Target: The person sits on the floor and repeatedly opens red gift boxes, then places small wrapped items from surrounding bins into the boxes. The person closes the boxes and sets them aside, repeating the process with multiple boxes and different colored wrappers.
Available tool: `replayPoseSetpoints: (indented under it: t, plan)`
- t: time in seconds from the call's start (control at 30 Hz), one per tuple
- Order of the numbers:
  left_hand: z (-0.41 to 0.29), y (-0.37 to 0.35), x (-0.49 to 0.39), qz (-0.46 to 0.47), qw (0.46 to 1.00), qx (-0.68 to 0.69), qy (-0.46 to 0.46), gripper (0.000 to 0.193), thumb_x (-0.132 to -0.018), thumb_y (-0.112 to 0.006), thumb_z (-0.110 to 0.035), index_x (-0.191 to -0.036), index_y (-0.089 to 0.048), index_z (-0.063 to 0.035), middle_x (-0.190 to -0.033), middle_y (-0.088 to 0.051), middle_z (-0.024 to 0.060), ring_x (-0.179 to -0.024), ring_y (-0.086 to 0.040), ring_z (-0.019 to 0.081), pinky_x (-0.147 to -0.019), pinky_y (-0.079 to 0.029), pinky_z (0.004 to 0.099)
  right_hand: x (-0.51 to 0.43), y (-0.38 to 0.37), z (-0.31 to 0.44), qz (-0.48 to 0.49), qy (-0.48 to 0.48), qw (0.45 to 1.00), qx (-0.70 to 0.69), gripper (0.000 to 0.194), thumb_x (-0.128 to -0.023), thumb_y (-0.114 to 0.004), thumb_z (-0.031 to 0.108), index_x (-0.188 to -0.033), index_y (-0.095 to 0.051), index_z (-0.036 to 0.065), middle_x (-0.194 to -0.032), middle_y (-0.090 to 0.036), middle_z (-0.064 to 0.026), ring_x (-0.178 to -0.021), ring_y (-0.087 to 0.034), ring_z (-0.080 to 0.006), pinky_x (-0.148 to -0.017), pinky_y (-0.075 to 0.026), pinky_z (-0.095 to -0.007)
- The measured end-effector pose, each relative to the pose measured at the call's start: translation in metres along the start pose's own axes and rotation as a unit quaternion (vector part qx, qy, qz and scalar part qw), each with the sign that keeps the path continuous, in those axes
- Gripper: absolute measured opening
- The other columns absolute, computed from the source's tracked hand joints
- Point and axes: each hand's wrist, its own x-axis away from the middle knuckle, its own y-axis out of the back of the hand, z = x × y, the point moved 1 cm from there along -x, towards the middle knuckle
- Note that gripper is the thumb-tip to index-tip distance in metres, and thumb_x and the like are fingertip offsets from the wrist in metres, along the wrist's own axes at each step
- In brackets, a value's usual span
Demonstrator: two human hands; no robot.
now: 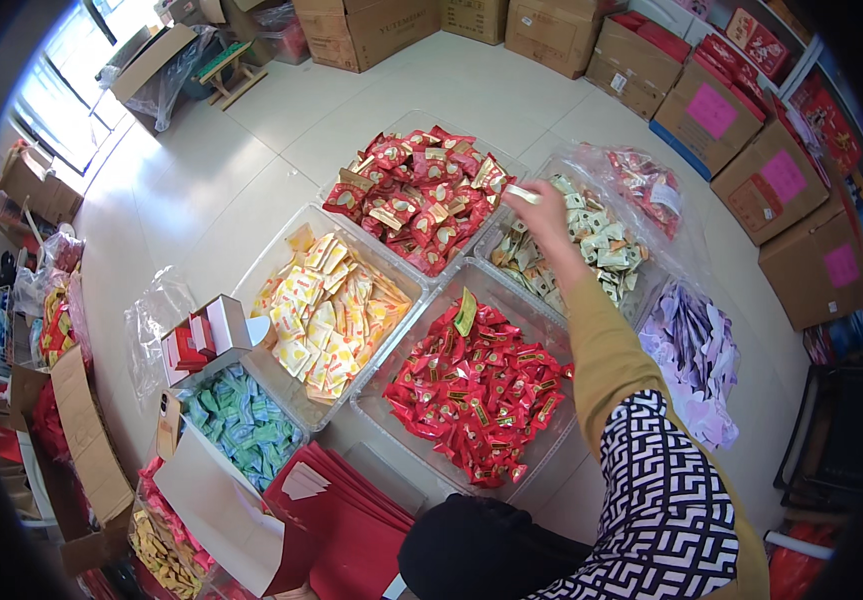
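My right hand (544,214) is raised over the boundary between two clear plastic bins, with a small white-wrapped packet (523,195) pinched in its fingers. Below it lies the bin of pale green and white wrapped pieces (604,244). To its left is a heap of red and gold packets (420,195). At the bottom edge, only a sliver of my left hand (296,593) shows, against the base of an open red paper bag with a white inside (232,495). A stack of folded red bags (356,525) lies beside it.
Nearer bins hold red twist-wrapped candies (480,390), yellow-white sachets (322,307) and blue-green packets (240,424). A small box with red packs (206,337) and a phone (168,424) are at left. Purple printed cutouts (694,360) lie right; cardboard boxes (769,180) line the wall.
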Motion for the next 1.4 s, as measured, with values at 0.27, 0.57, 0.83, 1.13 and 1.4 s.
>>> replayPoseSetpoints:
  t: [0.27, 0.57, 0.83, 1.13, 1.4]
  plan:
    - [-0.014, 0.005, 0.004, 0.005, 1.0, -0.01, -0.012, 0.077, -0.087, -0.061, -0.044, -0.145, -0.025, -0.0085, -0.142, -0.039, 0.012, -0.13, -0.039, 0.0295, -0.11, -0.028, 0.05, 0.01, -0.118, 0.021, 0.111, -0.082, 0.97, 0.202, 0.032, -0.071, -0.073, 0.025, -0.097, -0.065, 0.008, -0.088, -0.069, -0.0154, -0.087, -0.066, -0.0329, -0.075, -0.051, -0.041]
    - [-0.018, 0.03, 0.023, 0.013, 0.999, 0.012, -0.033, 0.079, -0.086, -0.061, -0.045, -0.146, -0.023, -0.0096, -0.143, -0.039, 0.0115, -0.13, -0.039, 0.03, -0.11, -0.028, 0.0509, 0.046, -0.071, 0.066, 0.028, 0.064, 0.996, 0.058, 0.03, -0.069, -0.076, 0.018, -0.09, -0.057, 0.006, -0.091, -0.064, -0.0098, -0.083, -0.065, -0.0251, -0.071, -0.052, -0.0369]
    - [-0.014, 0.043, 0.031, -0.013, 0.998, 0.01, -0.055, 0.06, -0.089, -0.061, -0.035, -0.138, -0.039, -0.0078, -0.134, -0.05, 0.0095, -0.121, -0.049, 0.0255, -0.102, -0.042, 0.0448, 0.175, -0.095, 0.222, 0.484, -0.023, 0.842, -0.239, 0.031, -0.078, -0.068, 0.002, -0.103, -0.05, 0.005, -0.099, -0.058, -0.0043, -0.092, -0.061, -0.0134, -0.073, -0.055, -0.0291]
    - [0.004, 0.09, 0.036, -0.082, 0.992, 0.054, -0.074, 0.064, -0.089, -0.058, -0.044, -0.138, -0.038, -0.0071, -0.133, -0.05, 0.0109, -0.121, -0.049, 0.0267, -0.103, -0.039, 0.0464, 0.17, -0.216, 0.132, 0.63, 0.111, 0.765, 0.067, 0.032, -0.072, -0.069, 0.011, -0.103, -0.066, 0.001, -0.097, -0.068, -0.013, -0.091, -0.065, -0.0219, -0.082, -0.051, -0.0345]
    - [-0.011, 0.102, 0.046, -0.087, 0.99, 0.077, -0.083, 0.066, -0.088, -0.059, -0.045, -0.138, -0.038, -0.0077, -0.133, -0.049, 0.0111, -0.122, -0.048, 0.027, -0.103, -0.039, 0.0465, 0.177, -0.22, 0.06, 0.57, 0.185, 0.673, 0.433, 0.019, -0.066, -0.072, 0.014, -0.084, -0.069, 0.008, -0.078, -0.067, -0.0111, -0.078, -0.066, -0.024, -0.066, -0.05, -0.0367]
